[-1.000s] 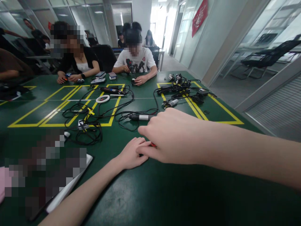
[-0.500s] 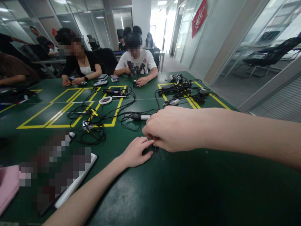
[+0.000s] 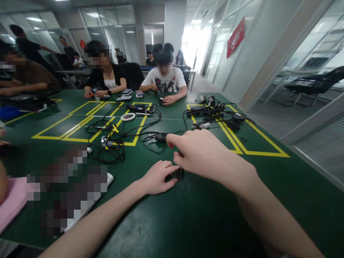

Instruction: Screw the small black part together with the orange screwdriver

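My right hand is closed around what looks like a screwdriver, held upright. Most of its handle is hidden by the fingers, and its thin shaft points down at a small black part on the green table. Lying low on the table, my left hand holds that part at its left edge between thumb and forefinger. The part's exact kind is too small to make out.
Tangled black cables with a white plug lie ahead to the left, more cables at the far right. A white ring rests inside yellow tape lines. A white-edged device lies at left. Across the table, a person in white holds a power screwdriver.
My right wrist has turned, and the forearm now comes in from the lower right. More of the tool and black part shows. My left hand stays at the part; the view has shifted slightly.
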Demonstrator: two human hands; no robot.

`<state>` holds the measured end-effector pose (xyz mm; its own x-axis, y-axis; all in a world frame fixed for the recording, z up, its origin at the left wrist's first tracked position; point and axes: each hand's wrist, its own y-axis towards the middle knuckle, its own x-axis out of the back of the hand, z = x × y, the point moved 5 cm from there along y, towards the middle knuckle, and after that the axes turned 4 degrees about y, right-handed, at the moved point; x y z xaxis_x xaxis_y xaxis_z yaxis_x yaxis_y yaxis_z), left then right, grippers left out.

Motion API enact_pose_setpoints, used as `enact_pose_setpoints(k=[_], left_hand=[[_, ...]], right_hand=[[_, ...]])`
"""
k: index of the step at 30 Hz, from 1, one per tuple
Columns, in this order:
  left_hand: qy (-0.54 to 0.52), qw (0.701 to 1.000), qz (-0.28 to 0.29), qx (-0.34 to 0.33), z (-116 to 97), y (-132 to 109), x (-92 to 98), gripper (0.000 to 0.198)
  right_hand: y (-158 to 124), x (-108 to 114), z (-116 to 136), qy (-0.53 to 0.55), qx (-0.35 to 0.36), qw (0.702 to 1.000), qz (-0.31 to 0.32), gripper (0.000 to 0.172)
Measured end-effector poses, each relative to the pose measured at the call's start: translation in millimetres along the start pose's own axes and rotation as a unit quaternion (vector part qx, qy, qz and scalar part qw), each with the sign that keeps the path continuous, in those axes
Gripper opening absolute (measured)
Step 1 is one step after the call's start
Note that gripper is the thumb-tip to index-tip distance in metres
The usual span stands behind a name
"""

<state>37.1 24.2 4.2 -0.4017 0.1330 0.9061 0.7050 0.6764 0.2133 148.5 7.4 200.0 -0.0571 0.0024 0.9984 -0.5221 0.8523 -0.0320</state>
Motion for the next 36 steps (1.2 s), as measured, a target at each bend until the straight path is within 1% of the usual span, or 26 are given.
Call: enact_pose_setpoints(k=[2, 4, 6, 10, 13, 15, 20, 23, 25, 27, 29, 31, 32, 33, 36], left_hand=[[-0.002, 1.000, 0.002, 0.003, -1, 0, 0.1, 0.026], [-0.003, 1.000, 0.006, 0.003, -1, -1, 0.3, 0.031], [-0.006, 1.000, 0.009, 0.000, -2, -1, 0.5, 0.032], [-0.009, 1.000, 0.005, -0.005, -2, -3, 1.6, 0.032], [-0.012, 1.000, 0.002, -0.003, -2, -3, 2.9, 0.030], [-0.015, 1.000, -0.002, -0.001, -2, -4, 4.3, 0.027], [-0.027, 0.999, -0.021, 0.001, -4, -9, 8.5, 0.017], [-0.028, 0.999, -0.028, 0.001, -3, -13, 11.0, 0.011], [-0.027, 0.999, -0.026, 0.001, -3, -14, 12.8, 0.015], [-0.027, 0.999, -0.026, 0.001, -4, -13, 15.3, 0.017], [-0.028, 0.999, -0.033, 0.002, -6, -13, 18.7, 0.016], [-0.036, 0.998, -0.043, 0.011, -6, -13, 21.6, 0.017], [-0.043, 0.998, -0.045, 0.016, -6, -13, 22.0, 0.019], [-0.048, 0.998, -0.042, 0.019, -6, -13, 21.6, 0.022], [-0.052, 0.998, -0.037, 0.008, -4, -14, 18.1, 0.026]], right_hand=[[4, -3, -3, 0.012, -0.023, 1.000, -0.014, 0.025], [8, -5, -5, 0.015, -0.028, 0.999, -0.024, 0.033], [10, -6, -6, 0.017, -0.022, 0.999, -0.024, 0.035], [7, -7, -11, 0.044, -0.002, 0.999, -0.013, 0.026], [1, -6, -15, 0.072, 0.013, 0.997, -0.014, 0.024], [-4, -6, -16, 0.094, 0.034, 0.995, -0.016, 0.023], [-13, -3, -16, 0.146, 0.120, 0.981, -0.035, 0.021], [-14, -1, -23, 0.168, 0.129, 0.977, -0.040, 0.019], [-15, -1, -27, 0.189, 0.139, 0.971, -0.040, 0.017], [-16, 0, -27, 0.205, 0.165, 0.964, -0.043, 0.017], [-17, 0, -23, 0.221, 0.195, 0.955, -0.033, 0.015], [-17, -1, -17, 0.233, 0.214, 0.949, -0.010, 0.009], [-17, -2, -13, 0.234, 0.215, 0.948, -0.002, 0.010], [-16, -1, -10, 0.231, 0.209, 0.950, 0.000, 0.016], [-12, 2, -7, 0.205, 0.170, 0.964, -0.026, 0.036]])
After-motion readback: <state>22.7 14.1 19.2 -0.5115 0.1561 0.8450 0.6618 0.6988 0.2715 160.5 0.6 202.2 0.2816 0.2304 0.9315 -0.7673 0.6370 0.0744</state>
